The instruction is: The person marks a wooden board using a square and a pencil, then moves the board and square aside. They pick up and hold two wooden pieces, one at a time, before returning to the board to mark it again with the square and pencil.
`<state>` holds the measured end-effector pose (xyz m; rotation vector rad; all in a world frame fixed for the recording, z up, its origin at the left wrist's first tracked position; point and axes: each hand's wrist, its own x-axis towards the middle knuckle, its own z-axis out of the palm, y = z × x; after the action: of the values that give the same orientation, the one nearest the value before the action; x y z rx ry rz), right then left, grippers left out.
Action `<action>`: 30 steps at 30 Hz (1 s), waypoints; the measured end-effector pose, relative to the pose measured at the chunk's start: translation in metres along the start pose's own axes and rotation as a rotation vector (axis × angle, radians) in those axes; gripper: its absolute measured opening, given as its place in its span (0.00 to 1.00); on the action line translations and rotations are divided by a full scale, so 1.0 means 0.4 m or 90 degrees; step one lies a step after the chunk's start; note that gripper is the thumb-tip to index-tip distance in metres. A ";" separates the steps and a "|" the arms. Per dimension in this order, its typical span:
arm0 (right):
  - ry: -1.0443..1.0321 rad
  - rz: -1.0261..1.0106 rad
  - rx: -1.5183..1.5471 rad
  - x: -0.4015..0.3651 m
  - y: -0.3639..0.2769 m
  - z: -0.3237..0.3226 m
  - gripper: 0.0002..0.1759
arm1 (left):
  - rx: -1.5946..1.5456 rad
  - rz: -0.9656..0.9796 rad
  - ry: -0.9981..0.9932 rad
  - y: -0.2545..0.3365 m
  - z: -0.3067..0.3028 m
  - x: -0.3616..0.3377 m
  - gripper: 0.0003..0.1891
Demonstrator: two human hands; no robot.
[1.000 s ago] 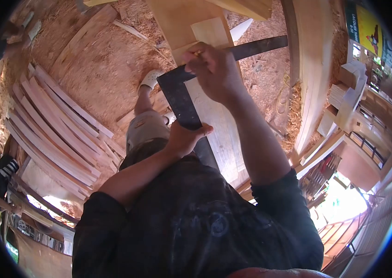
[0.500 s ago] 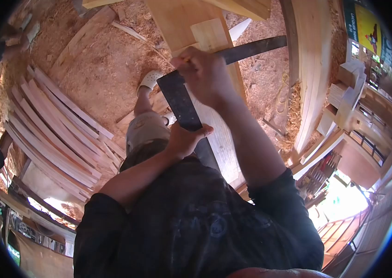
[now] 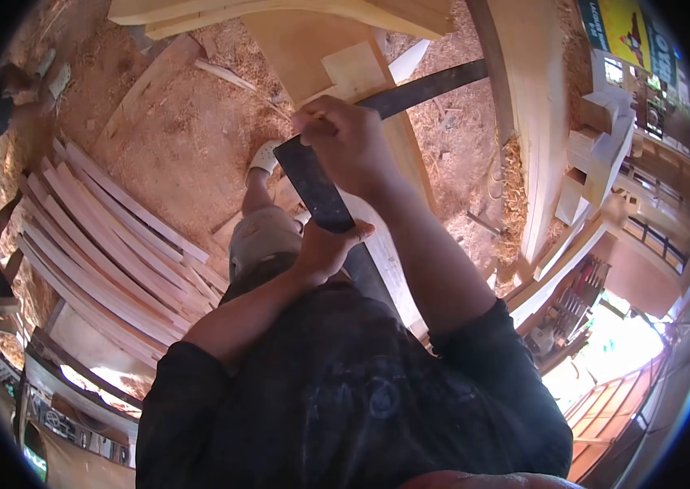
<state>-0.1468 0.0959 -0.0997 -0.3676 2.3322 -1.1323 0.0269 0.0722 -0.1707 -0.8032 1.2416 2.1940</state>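
Observation:
A dark steel framing square [image 3: 312, 183] lies across a pale wooden board [image 3: 385, 236] in front of me. My left hand [image 3: 324, 248] presses down on the square's near arm. Over the square's corner my right hand [image 3: 345, 138] is closed around something thin, likely a pencil, mostly hidden by the fingers. The square's other arm [image 3: 434, 84] runs off to the upper right. A small square wood block [image 3: 353, 69] sits on the timber just beyond my right hand.
A stack of curved wooden slats [image 3: 108, 244] lies at the left on a sawdust-covered floor [image 3: 190, 130]. Long planks [image 3: 536, 122] stand at the right. My leg and white shoe [image 3: 265, 159] show below the board. Shelves with wood offcuts [image 3: 597, 155] are at far right.
My right hand has slid leftward along the square toward its corner. My left hand stays in place on the square. The camera has shifted slightly.

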 end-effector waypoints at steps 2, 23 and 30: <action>0.055 0.025 0.219 -0.046 0.042 -0.039 0.10 | 0.018 -0.002 -0.012 -0.021 -0.004 0.002 0.16; 0.484 0.207 0.070 -0.945 0.224 -0.068 0.19 | 0.452 -0.086 -0.398 0.142 0.388 -0.264 0.14; 0.597 0.422 0.170 -1.174 0.346 -0.012 0.10 | 0.378 0.280 -0.962 0.305 0.550 -0.527 0.25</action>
<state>0.2377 0.3949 -0.0506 1.1853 2.6039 -1.3813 0.0399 0.1813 0.1384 1.2600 1.0369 1.6808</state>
